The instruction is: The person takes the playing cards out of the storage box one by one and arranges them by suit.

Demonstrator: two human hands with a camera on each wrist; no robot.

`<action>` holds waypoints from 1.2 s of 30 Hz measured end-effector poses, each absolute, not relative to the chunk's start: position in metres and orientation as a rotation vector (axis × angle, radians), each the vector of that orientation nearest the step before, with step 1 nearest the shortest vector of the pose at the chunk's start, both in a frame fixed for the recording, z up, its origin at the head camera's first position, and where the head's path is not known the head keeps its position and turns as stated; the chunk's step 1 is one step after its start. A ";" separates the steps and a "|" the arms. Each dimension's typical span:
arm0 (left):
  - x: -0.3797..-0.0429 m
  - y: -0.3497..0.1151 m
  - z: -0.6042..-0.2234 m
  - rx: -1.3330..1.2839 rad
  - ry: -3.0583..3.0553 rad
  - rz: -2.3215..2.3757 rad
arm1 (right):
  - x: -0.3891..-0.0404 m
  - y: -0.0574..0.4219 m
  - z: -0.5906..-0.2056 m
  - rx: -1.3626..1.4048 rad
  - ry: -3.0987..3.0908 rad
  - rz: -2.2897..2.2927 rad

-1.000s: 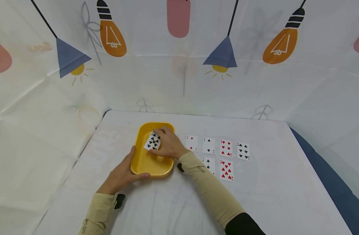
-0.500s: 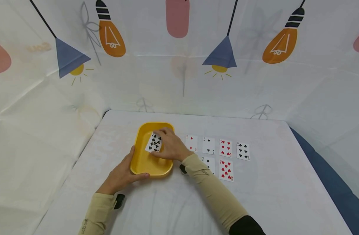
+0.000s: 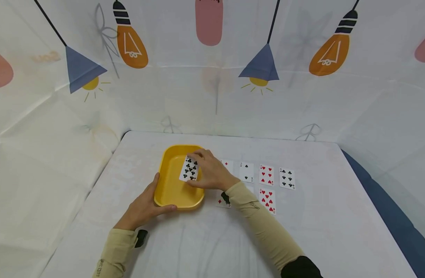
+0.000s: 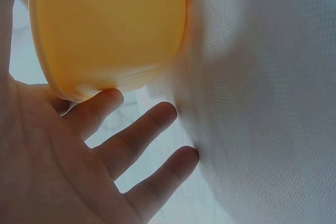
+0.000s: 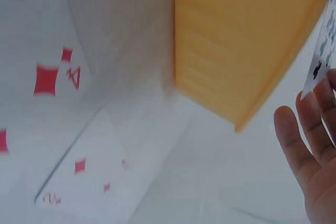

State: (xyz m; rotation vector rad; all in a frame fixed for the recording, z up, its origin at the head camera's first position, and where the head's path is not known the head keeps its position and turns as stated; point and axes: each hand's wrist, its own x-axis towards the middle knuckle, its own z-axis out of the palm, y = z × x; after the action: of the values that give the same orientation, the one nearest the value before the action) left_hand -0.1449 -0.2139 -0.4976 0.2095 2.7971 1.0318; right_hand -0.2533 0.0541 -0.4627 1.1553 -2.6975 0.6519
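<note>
A yellow tray (image 3: pixel 174 197) stands on the white-covered table. My left hand (image 3: pixel 143 206) rests against its near left corner, thumb along the front rim; in the left wrist view its spread fingers (image 4: pixel 135 140) are mostly straight and one fingertip meets the tray's wall. My right hand (image 3: pixel 214 172) pinches a playing card of clubs (image 3: pixel 189 168), face up, over the tray's right side. In the right wrist view, that card (image 5: pixel 326 40) shows at the edge above the fingers, beyond the tray's outer wall (image 5: pixel 231 40).
Right of the tray lie face-up cards in two rows: the two of spades (image 3: pixel 246 172), six of hearts (image 3: pixel 266 175), six of clubs (image 3: pixel 287 178) and eight of hearts (image 3: pixel 267 200). My right hand and forearm partly cover other cards, including a diamonds card (image 3: pixel 227 165).
My right hand has moved right with the clubs card, from the tray's middle to near its right rim. The forearm now uncovers a diamonds card in the near row. My left hand stays put.
</note>
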 end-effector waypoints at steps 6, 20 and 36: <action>-0.144 -0.213 -0.497 0.196 2.801 1.020 | -0.247 0.072 -0.452 1.193 -2.659 0.650; -0.144 -0.212 -0.496 0.180 2.796 1.026 | -0.232 0.113 -0.444 1.199 -2.680 0.672; -0.143 -0.213 -0.495 0.186 2.776 1.046 | -0.221 0.160 -0.449 1.161 -2.773 0.649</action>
State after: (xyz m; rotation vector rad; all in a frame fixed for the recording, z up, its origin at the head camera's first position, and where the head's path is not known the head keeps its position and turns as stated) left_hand -0.1428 -0.2130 -0.4953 0.1862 2.7764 1.0456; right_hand -0.2211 0.1599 -0.4488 1.1610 -2.7730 0.6487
